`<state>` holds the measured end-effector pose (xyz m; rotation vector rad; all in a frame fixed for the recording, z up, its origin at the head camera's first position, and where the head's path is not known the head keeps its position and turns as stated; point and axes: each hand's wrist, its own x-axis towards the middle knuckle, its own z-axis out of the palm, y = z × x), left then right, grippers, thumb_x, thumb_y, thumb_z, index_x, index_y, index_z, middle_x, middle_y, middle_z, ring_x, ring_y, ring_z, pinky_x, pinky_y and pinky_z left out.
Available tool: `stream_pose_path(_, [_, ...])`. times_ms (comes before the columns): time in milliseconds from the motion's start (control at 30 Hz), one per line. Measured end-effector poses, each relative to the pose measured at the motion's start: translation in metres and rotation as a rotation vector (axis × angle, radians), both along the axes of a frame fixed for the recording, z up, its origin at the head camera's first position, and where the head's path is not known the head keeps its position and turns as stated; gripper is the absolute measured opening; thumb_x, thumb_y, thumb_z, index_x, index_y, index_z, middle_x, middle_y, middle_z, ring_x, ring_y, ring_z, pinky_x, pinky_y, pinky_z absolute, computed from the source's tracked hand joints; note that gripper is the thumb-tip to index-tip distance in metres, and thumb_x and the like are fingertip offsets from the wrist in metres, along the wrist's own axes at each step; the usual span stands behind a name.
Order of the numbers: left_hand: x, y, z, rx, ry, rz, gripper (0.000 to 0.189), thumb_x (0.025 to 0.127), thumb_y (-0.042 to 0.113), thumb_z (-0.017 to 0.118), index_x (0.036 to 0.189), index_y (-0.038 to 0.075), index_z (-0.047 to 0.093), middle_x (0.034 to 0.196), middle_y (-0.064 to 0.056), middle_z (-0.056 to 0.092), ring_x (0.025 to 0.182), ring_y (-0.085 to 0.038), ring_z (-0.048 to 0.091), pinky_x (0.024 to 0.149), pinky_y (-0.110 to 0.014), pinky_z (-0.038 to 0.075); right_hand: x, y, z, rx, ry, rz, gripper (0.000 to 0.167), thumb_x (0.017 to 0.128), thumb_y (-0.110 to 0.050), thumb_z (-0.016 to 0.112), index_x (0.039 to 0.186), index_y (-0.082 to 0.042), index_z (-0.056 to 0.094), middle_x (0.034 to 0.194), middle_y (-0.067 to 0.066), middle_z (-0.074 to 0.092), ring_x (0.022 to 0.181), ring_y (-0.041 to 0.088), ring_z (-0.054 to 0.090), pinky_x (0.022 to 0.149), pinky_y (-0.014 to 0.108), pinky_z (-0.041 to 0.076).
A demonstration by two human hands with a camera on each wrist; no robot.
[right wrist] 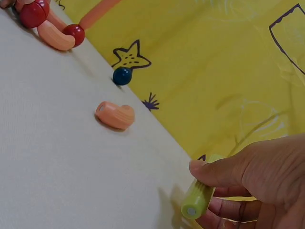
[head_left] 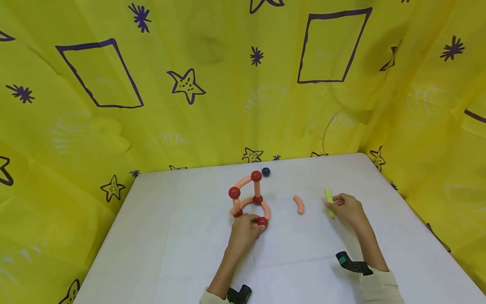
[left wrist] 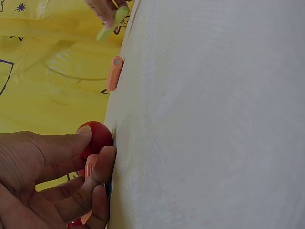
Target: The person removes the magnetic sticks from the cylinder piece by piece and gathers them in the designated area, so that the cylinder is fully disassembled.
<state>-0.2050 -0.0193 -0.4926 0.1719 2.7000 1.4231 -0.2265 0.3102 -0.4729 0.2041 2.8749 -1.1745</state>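
Note:
A structure of orange curved and straight rods (head_left: 257, 188) joined by red balls (head_left: 234, 193) stands on the white table. My left hand (head_left: 244, 231) grips its near corner, with the thumb on a red ball (left wrist: 98, 138) and fingers around an orange rod (left wrist: 91, 165). Off to the right, my right hand (head_left: 350, 207) pinches a light green rod (head_left: 329, 203) between thumb and fingers. A round metal end shows on this green rod (right wrist: 194, 208) in the right wrist view. Between the hands lies a loose orange curved rod (head_left: 298, 204).
Behind the structure, a dark blue ball (head_left: 265, 172) sits near the table's far edge. A yellow patterned curtain (head_left: 220, 126) hangs along the back and sides of the white table (head_left: 182, 236).

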Motion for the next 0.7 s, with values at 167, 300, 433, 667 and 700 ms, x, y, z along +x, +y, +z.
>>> stream_pose_path(167, [0.0, -0.001, 0.0, 0.012, 0.001, -0.005, 0.03, 0.085, 0.012, 0.075, 0.113, -0.001, 0.07, 0.077, -0.001, 0.062, 0.053, -0.007, 0.054, 0.052, -0.021, 0.046, 0.002, 0.005, -0.006, 0.03, -0.029, -0.054, 0.046, 0.091, -0.029, 0.066, 0.112, 0.011, 0.059, 0.106, 0.03, 0.063, 0.091, 0.036, 0.06, 0.064, 0.031, 0.044])
stream_pose_path(300, [0.0, 0.0, -0.001, 0.016, -0.004, -0.008, 0.03, 0.086, 0.012, 0.074, 0.113, -0.001, 0.07, 0.076, -0.001, 0.062, 0.054, -0.008, 0.054, 0.052, -0.022, 0.045, 0.007, 0.006, -0.008, 0.066, -0.042, -0.092, 0.046, 0.09, -0.031, 0.066, 0.113, 0.008, 0.059, 0.108, 0.029, 0.063, 0.088, 0.033, 0.061, 0.059, 0.03, 0.042])
stream_pose_path(433, [0.0, -0.001, -0.001, 0.013, 0.001, -0.012, 0.031, 0.085, 0.012, 0.075, 0.113, -0.001, 0.07, 0.078, -0.002, 0.062, 0.054, -0.007, 0.054, 0.052, -0.021, 0.046, 0.01, 0.008, -0.009, 0.085, -0.042, -0.124, 0.043, 0.09, -0.031, 0.065, 0.112, 0.006, 0.06, 0.107, 0.027, 0.063, 0.085, 0.031, 0.061, 0.057, 0.031, 0.041])
stream_pose_path(667, [0.0, -0.001, 0.0, 0.006, 0.022, -0.017, 0.029, 0.085, 0.011, 0.075, 0.111, -0.001, 0.07, 0.078, -0.001, 0.063, 0.052, -0.006, 0.054, 0.052, -0.021, 0.045, 0.011, 0.01, -0.01, 0.093, -0.054, -0.153, 0.042, 0.09, -0.03, 0.065, 0.111, 0.007, 0.06, 0.105, 0.025, 0.062, 0.085, 0.032, 0.06, 0.057, 0.032, 0.041])
stream_pose_path(700, [0.0, -0.001, -0.001, 0.007, 0.022, -0.017, 0.029, 0.085, 0.012, 0.075, 0.111, -0.001, 0.07, 0.077, -0.001, 0.063, 0.052, -0.006, 0.054, 0.051, -0.021, 0.045, 0.011, 0.01, -0.01, 0.093, -0.057, -0.155, 0.042, 0.09, -0.029, 0.065, 0.11, 0.007, 0.06, 0.103, 0.025, 0.062, 0.083, 0.031, 0.059, 0.056, 0.032, 0.041])
